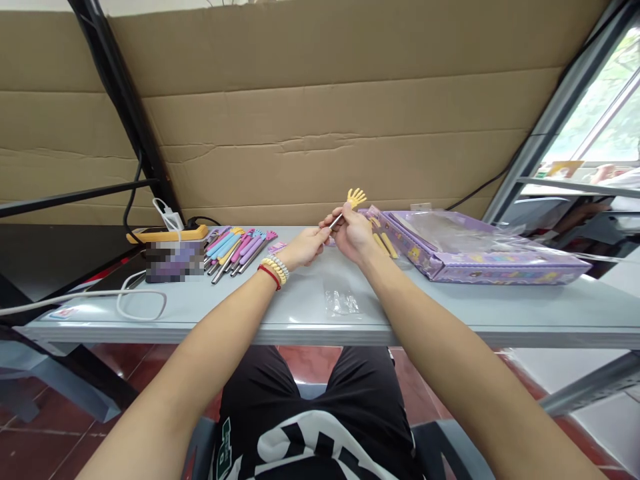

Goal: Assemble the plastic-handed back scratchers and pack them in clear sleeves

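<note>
Over the middle of the table, a back scratcher with a yellow hand-shaped head (357,197) and a thin metal rod is held in both hands. My right hand (351,233) is closed round it just below the head. My left hand (307,245), with bracelets at its wrist, is closed at the rod's lower end, and its fingers hide that end. Beyond my right wrist lie some yellow handle-like pieces (385,245), partly hidden by it. Left of my left hand rests a row of back scratchers (237,250) with blue, purple, pink and yellow parts and metal rods.
A clear plastic bag (343,297) lies below my hands on the grey table (290,310). To the right is a purple printed box (500,267) under clear plastic. A yellow power strip (170,234) and white cable (145,317) are at left. Cardboard (320,120) stands behind.
</note>
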The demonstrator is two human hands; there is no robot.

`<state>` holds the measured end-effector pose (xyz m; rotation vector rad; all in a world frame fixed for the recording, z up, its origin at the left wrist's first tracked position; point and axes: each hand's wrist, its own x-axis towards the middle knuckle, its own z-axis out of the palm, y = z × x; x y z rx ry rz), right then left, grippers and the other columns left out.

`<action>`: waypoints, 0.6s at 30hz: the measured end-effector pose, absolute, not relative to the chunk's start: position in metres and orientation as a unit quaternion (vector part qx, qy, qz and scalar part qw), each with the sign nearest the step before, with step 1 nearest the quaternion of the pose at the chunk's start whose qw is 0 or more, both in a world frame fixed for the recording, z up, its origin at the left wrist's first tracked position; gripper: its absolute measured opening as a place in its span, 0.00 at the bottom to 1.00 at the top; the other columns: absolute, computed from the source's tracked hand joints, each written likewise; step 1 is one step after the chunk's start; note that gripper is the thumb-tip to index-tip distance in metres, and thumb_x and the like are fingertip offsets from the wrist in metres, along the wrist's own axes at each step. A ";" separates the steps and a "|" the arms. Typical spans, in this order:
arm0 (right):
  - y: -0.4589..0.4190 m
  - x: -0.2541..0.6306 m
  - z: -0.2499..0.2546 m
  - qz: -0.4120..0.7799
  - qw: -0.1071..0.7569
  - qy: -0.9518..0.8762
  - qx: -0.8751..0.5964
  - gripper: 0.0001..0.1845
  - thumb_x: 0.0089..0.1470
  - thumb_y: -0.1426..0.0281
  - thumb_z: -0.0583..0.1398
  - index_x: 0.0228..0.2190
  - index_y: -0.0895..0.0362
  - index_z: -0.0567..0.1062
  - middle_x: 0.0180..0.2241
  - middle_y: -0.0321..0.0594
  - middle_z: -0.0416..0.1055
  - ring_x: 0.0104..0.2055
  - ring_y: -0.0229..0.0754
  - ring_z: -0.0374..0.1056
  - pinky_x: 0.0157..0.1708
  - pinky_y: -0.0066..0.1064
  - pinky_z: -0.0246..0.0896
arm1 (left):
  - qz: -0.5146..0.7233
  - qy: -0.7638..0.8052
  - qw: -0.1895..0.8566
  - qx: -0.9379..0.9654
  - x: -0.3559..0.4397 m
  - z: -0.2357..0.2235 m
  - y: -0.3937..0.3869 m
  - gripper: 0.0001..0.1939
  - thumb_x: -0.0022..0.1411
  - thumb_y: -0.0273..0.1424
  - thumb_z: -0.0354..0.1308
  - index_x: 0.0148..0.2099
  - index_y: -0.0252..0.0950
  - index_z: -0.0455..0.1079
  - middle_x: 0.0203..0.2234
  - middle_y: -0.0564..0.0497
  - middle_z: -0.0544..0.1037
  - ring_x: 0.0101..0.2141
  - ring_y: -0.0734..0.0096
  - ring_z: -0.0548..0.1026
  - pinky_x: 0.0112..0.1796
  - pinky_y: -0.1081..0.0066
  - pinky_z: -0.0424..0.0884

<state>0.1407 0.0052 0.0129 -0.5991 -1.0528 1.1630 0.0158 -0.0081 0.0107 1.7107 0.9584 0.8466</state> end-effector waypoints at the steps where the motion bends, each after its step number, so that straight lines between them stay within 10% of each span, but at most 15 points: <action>1: 0.005 0.138 0.013 0.524 0.672 -0.451 -0.263 0.26 0.52 0.45 0.58 0.23 0.55 0.63 0.18 0.34 0.66 0.25 0.39 0.69 0.21 0.29 0.62 | 0.350 0.401 0.459 0.711 0.017 0.010 -0.007 0.17 0.70 0.38 0.42 0.29 0.37 0.57 0.14 0.60 0.55 0.12 0.82 0.51 0.15 0.77 0.46; 18: 0.010 0.152 0.016 0.482 0.657 -0.487 -0.314 0.14 0.48 0.65 0.68 0.24 0.60 0.71 0.22 0.35 0.74 0.22 0.31 0.68 0.25 0.23 0.65 | 0.364 0.396 0.262 0.801 0.001 0.007 0.004 0.23 0.66 0.47 0.43 0.22 0.38 0.53 0.16 0.56 0.60 0.19 0.75 0.58 0.24 0.72 0.56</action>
